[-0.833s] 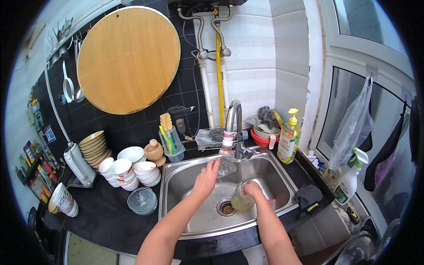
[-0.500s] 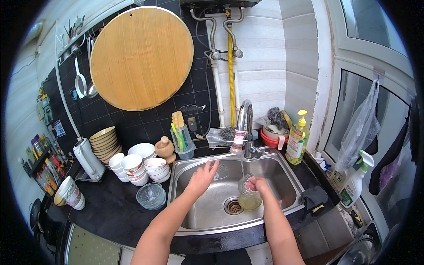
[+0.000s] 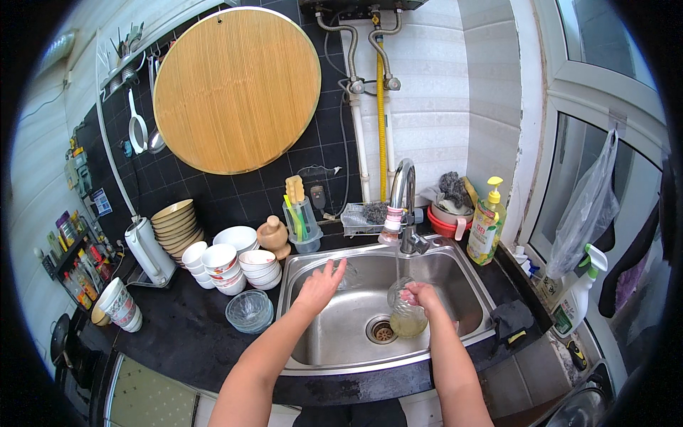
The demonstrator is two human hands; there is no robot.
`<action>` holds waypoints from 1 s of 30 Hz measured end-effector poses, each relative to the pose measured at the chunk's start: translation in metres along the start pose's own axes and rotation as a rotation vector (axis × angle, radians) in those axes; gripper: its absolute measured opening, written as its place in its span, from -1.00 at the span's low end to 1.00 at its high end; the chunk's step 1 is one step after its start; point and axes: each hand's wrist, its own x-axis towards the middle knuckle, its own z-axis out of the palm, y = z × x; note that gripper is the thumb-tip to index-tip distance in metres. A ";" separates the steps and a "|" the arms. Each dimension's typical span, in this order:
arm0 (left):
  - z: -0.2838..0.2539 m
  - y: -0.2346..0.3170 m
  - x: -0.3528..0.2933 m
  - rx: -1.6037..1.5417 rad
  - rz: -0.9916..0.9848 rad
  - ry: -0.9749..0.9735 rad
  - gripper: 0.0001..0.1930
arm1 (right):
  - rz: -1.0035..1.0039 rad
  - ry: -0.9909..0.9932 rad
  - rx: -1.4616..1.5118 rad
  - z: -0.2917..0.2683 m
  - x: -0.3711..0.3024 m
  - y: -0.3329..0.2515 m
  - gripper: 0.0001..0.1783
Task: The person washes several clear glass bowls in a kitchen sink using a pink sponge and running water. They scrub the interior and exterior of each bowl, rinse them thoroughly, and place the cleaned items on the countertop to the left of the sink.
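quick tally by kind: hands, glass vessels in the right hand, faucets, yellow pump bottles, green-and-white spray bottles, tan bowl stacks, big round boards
Hands: 2, left hand and right hand
Glass vessel in right hand: 1
Faucet: 1
Yellow pump bottle: 1
Green-and-white spray bottle: 1
Tan bowl stack: 1
Big round board: 1
Total: 8

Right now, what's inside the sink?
Inside the sink, the drain shows, with a clear vessel beside it in the right hand. The left hand partly covers a clear item; the right forearm hides some basin.
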 end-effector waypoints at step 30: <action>-0.011 -0.061 -0.050 -0.714 -0.435 0.197 -0.61 | 0.032 -0.121 -0.057 0.007 -0.006 -0.002 -0.81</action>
